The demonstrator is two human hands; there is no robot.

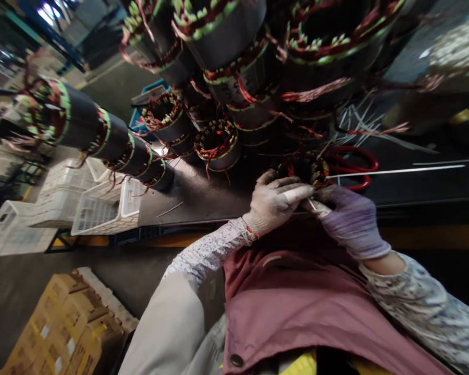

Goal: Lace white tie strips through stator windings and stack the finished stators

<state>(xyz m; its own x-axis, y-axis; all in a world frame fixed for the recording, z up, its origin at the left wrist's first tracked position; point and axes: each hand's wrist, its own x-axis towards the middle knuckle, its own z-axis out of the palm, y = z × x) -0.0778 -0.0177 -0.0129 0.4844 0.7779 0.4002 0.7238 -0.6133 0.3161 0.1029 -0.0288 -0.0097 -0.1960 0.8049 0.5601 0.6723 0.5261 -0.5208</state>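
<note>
A small motor stator (294,167) with copper windings sits at the bench's near edge, partly covered by my hands. My left hand (274,202), in a white glove with grimy fingertips, is closed against its near side, fingers together. Beside it, my right hand (352,221) in a purple glove is pinched at the stator's right side; a short white bit shows between the hands, seemingly part of a tie strip. A long white tie strip (398,171) runs rightward from the windings. Just behind my right hand lie red-handled scissors (371,162).
Stacked stators (234,83) crowd the bench's back, with another row (115,134) at left. Loose white strips (361,127) lie at right. White plastic crates (97,208) stand beyond the bench's left end; cardboard boxes (62,323) are on the floor.
</note>
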